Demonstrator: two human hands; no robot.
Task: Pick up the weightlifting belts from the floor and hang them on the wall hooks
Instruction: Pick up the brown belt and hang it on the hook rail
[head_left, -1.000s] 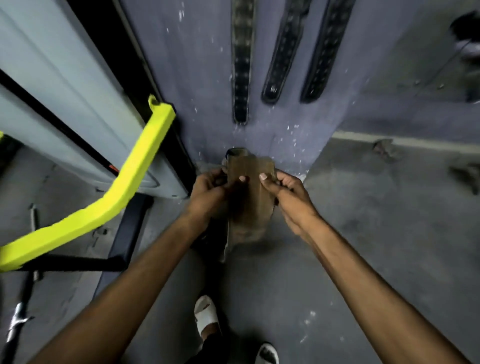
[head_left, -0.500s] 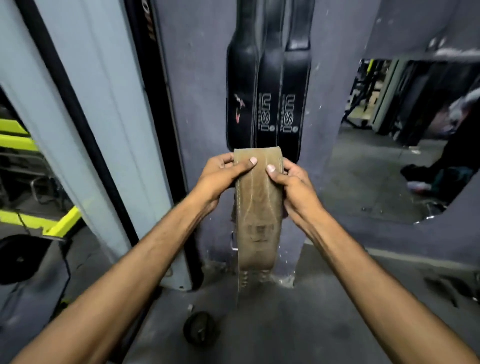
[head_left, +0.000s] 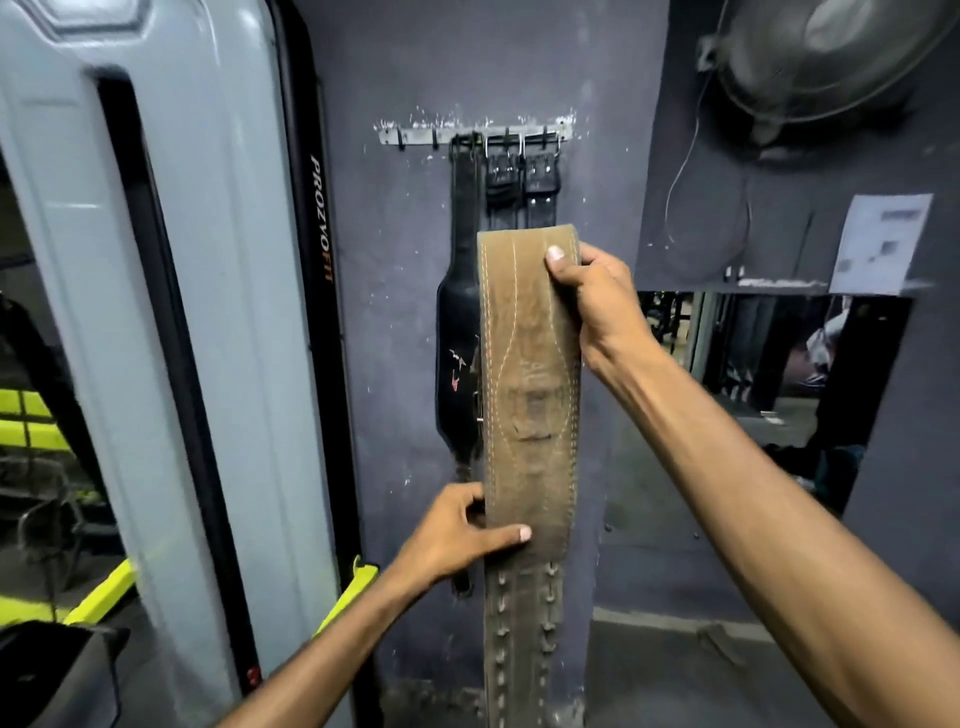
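A tan suede weightlifting belt (head_left: 530, 395) hangs upright in front of the dark wall, held in both hands. My right hand (head_left: 597, 301) grips its folded top edge, thumb on the front. Lower down, my left hand (head_left: 457, 535) pinches its left edge just above the rows of holes. Behind the belt a metal hook rail (head_left: 467, 134) is fixed to the wall, a short way above the belt's top. Three black belts (head_left: 460, 322) hang from the rail's right hooks, partly hidden by the tan belt. The leftmost hooks carry nothing.
A grey gym machine column (head_left: 171, 312) with a black rail stands close on the left, with yellow frame parts (head_left: 98, 597) low down. A wall fan (head_left: 831, 57) is at the upper right, a paper notice (head_left: 883, 244) below it, and an opening (head_left: 753, 364) into another room.
The view has risen from the floor to the hook rail. The tan belt has gone up with it. My right hand stays at its top, while my left hand has slid down to its lower part.
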